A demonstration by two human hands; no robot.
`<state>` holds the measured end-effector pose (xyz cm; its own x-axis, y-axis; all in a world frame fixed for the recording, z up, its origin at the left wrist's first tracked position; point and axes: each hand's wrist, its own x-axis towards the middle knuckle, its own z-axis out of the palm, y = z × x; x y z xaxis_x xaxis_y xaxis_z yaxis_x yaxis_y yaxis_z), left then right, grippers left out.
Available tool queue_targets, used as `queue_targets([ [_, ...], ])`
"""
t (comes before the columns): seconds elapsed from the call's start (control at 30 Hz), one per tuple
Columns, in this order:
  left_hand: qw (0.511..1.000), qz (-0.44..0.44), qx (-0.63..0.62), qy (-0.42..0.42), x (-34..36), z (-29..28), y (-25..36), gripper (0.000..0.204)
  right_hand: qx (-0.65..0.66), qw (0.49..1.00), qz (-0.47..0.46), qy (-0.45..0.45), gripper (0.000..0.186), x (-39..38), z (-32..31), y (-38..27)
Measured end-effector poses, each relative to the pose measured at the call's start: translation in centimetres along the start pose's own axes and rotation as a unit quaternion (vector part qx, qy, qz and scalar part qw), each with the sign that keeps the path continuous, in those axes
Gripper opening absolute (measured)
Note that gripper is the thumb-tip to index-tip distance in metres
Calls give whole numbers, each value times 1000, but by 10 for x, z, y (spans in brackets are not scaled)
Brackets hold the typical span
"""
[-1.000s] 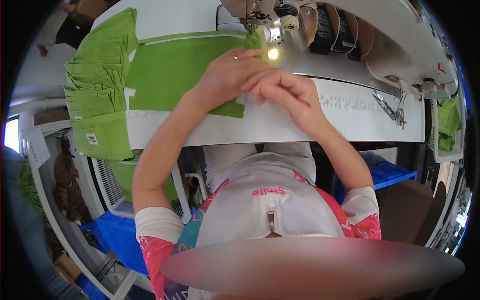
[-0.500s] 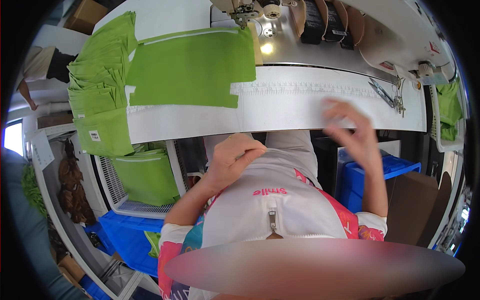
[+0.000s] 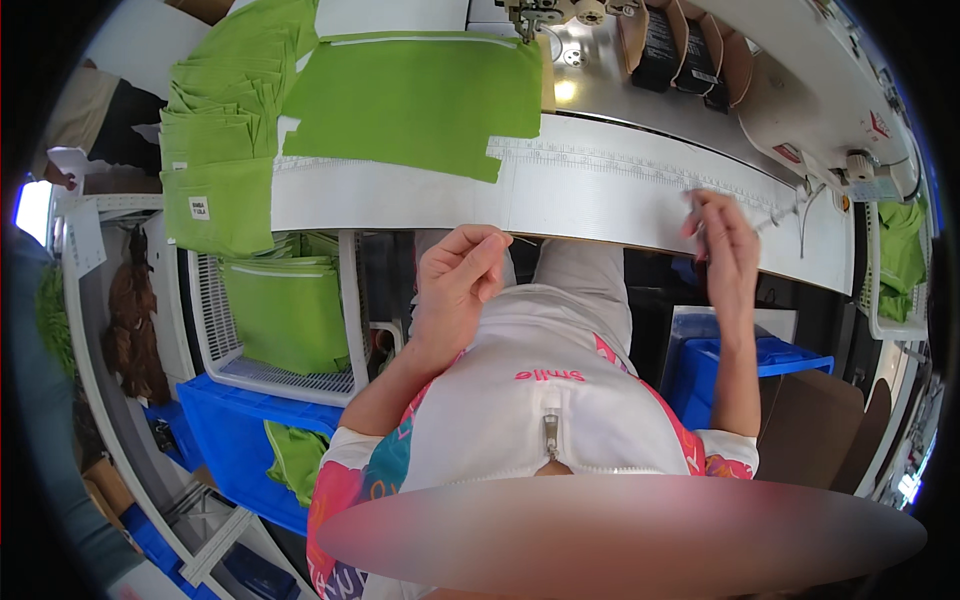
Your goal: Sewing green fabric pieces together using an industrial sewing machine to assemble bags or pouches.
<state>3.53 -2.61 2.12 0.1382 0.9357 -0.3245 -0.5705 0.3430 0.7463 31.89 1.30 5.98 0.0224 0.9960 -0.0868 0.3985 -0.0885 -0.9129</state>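
Observation:
My left hand (image 3: 460,285) is raised at the table's front edge with fingers curled; what its pinch holds, if anything, is too small to tell. My right hand (image 3: 728,250) is over the right part of the white table (image 3: 620,200), closed on metal scissors (image 3: 696,222), which are blurred. A green fabric piece (image 3: 410,100) with a pale strip along its top lies under the sewing machine head (image 3: 525,22). A stack of green pieces (image 3: 220,120), one with a label, lies to its left.
Green fabric fills a white basket (image 3: 350,320) below the table and another (image 3: 895,320) at the far right. Blue bins (image 3: 230,450) stand low on both sides. Black packets in cardboard holders (image 3: 655,55) sit beside the machine. Another person (image 3: 105,120) is at upper left.
My hands left the green piece and separated. My right hand moved right and took hold of the scissors that lay on the table. My left hand dropped back, then rose slightly. The view shifted.

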Motion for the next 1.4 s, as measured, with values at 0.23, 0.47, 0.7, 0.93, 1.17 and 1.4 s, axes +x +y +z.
queue_targets([
  [0.23,998,25,-52,-8,-1,24,-2,14,85,964,-93,-233,29,-19,73,-24],
  [0.47,999,34,-8,-27,10,34,-5,12,233,956,-27,-179,21,-12,88,-30],
  [0.7,999,20,15,-26,20,43,5,12,325,944,18,-49,19,10,77,-17],
  [0.93,996,75,19,-40,17,26,38,7,-346,896,-117,254,29,56,-59,65],
  [1.17,949,240,10,-205,13,22,94,8,-456,832,-174,263,26,70,-78,87],
  [1.4,852,335,70,-396,34,27,122,13,-543,697,-373,284,18,77,-49,32],
])
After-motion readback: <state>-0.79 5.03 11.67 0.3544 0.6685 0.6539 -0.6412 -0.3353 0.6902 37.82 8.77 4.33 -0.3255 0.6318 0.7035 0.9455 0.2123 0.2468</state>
